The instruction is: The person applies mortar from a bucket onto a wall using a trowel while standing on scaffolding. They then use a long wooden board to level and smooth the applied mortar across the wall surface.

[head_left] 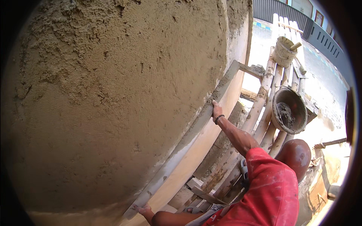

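A long, narrow straightedge, grey and smeared with mortar, lies slanted along the edge of a wall coated in wet brown plaster. My right hand, with a dark beaded bracelet at its wrist, grips the straightedge around its upper part. Near the lower end my left hand is closed on it too, its fingers partly hidden. Above my right hand the plaster looks rough and pitted in places; lower down it is smoother. A pale, smooth strip runs beside the straightedge.
Bamboo poles form a platform at right. On them stand a round bucket with mortar inside and a smeared pail holding a handled tool. My bent knee is near the mortar bucket. A slatted fence stands beyond.
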{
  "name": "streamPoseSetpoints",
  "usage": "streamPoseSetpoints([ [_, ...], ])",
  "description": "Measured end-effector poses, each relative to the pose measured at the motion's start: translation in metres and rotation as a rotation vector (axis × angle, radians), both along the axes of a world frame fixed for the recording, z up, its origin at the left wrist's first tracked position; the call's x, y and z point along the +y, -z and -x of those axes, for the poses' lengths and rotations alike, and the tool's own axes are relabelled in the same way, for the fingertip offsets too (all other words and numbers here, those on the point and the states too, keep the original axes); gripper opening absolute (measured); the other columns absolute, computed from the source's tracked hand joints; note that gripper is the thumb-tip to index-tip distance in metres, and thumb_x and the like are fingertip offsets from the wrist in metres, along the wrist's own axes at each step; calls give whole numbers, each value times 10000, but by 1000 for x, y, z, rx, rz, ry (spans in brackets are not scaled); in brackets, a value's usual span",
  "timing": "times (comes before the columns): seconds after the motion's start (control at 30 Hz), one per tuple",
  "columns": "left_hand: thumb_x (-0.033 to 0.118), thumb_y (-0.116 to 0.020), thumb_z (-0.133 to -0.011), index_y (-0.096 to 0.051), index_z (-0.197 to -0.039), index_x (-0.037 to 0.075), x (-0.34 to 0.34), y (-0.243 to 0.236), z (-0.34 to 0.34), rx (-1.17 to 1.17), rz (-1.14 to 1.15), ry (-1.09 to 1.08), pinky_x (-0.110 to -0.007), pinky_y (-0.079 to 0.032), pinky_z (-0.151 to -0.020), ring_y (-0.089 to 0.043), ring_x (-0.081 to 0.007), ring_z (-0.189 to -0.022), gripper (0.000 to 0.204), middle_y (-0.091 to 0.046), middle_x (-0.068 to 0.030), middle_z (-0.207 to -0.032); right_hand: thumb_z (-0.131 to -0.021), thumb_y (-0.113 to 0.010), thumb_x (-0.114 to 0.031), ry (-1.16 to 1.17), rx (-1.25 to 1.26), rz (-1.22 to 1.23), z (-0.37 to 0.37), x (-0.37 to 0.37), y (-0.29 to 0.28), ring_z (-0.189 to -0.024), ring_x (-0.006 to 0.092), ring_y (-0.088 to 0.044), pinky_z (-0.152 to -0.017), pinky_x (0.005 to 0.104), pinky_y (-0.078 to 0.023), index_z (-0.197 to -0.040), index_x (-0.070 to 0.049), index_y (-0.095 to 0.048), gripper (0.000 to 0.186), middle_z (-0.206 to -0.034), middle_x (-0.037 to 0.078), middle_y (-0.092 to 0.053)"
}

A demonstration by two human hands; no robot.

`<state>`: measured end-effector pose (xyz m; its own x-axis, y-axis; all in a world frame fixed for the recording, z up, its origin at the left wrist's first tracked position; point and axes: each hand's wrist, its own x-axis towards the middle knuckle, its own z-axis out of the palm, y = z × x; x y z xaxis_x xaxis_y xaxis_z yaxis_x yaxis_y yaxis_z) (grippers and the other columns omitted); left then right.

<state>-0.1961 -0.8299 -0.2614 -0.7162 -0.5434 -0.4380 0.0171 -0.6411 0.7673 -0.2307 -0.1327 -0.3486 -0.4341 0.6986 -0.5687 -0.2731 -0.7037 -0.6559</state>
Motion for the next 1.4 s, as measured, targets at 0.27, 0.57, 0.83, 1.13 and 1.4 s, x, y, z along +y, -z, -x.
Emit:
streamPoseSetpoints([
  [0.27, 438, -519, -892, -469, -1278, 111, 50, 10, 11, 126, -69, 199, -436, -366, -1021, -478, -289, -1187, 508, -502, -86, -1314, -851, -563, -363, 80, -141, -147, 8, 68, -7, -775, 251, -631, -718, 409, -529, -1087, 38, -547, 465, -926, 133, -636],
  [0.57, 368, -596, -847, -479, -1247, 85, 36, -45, 1, 85, -47, 7, -421, -385, -998, -474, -291, -1180, 504, -468, -84, -1326, -844, -589, -335, 124, -192, -257, 12, 51, -150, -749, 238, -630, -706, 376, -530, -1042, 97, -549, 477, -910, 161, -630],
  [0.83, 381, -594, -839, -507, -1237, 123, -34, -68, 8, 37, 57, -165, -394, -421, -959, -483, -279, -1174, 482, -466, -69, -1332, -825, -588, -373, 45, -147, -330, 10, 9, -229, -827, 269, -625, -735, 401, -517, -1116, 136, -466, 599, -993, 219, -599],
  [1.13, 384, -599, -832, -505, -1236, 123, -56, -91, 24, 14, 132, -113, -403, -412, -962, -485, -281, -1164, 490, -478, -70, -1315, -841, -602, -298, -67, 143, -514, -9, -86, -334, -747, 210, -587, -678, 347, -507, -995, 23, -384, 418, -872, 121, -558],
  [1.4, 386, -603, -826, -504, -1236, 123, -41, -89, 19, -24, 170, -22, -412, -404, -964, -488, -283, -1155, 497, -489, -71, -1300, -883, -550, -206, -102, 332, -332, -50, -107, -317, -790, 179, -637, -624, 339, -566, -1051, -39, -419, 271, -931, 85, -579],
])
